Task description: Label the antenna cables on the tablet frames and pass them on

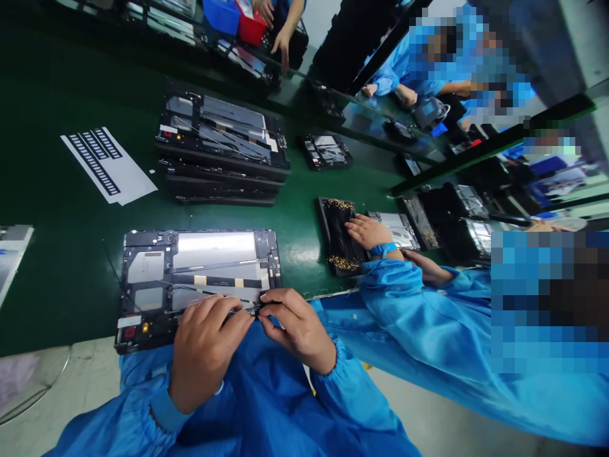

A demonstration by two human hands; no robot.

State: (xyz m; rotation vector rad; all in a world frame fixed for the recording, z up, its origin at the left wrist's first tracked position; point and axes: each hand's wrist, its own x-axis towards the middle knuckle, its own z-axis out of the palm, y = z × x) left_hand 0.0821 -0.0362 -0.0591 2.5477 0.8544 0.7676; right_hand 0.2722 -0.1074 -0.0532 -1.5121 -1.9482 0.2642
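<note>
An opened tablet (pixel 213 249) lies at the table's front edge, its silver battery plate, black frame and ribbon cables exposed. My left hand (pixel 207 349) rests over its near edge, with curled fingers and the thumb pressed close to the fingertips of the other hand. Just right of it, my right hand (pixel 299 327) pinches at the tablet's near right corner. Both sets of fingertips meet over a small dark part there. What they grip is too small and too covered to name. A thin dark wire sticks out past the tablet's left side.
Behind the tablet stands a stack of similar opened tablets (pixel 223 181). A white label sheet (pixel 107 165) lies to the left. At right, a co-worker's hand (pixel 368 231) touches a black tray (pixel 326 231) of gold-tipped cables. A shelf with blue (pixel 221 16) and red bins (pixel 251 28) runs behind.
</note>
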